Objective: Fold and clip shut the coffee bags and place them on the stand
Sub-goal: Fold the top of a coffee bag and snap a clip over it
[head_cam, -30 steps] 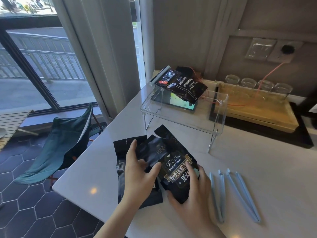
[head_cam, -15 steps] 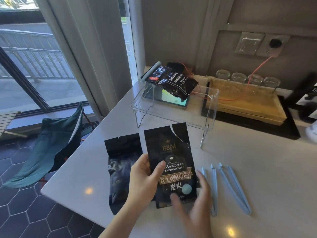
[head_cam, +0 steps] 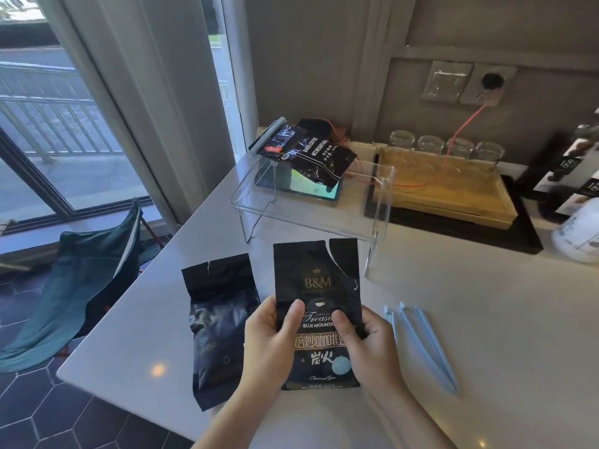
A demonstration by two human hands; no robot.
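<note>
I hold a black B&M coffee bag upright over the white counter, its torn top unfolded. My left hand grips its left edge and my right hand grips its right edge, thumbs on the front. A second black coffee bag lies flat on the counter just left of my left hand. A clear acrylic stand sits behind, with a clipped coffee bag on its far left corner. Two light blue clips lie to the right of my right hand.
A wooden tray on a black mat, with upturned glasses behind it, stands right of the stand. A white bottle is at the far right. A phone lies under the stand. The counter's edge drops at left to a tiled floor with a green chair.
The B&M bag has been lifted off the counter and stood upright. My right hand moved from under the bag's bottom to grip its right edge.
</note>
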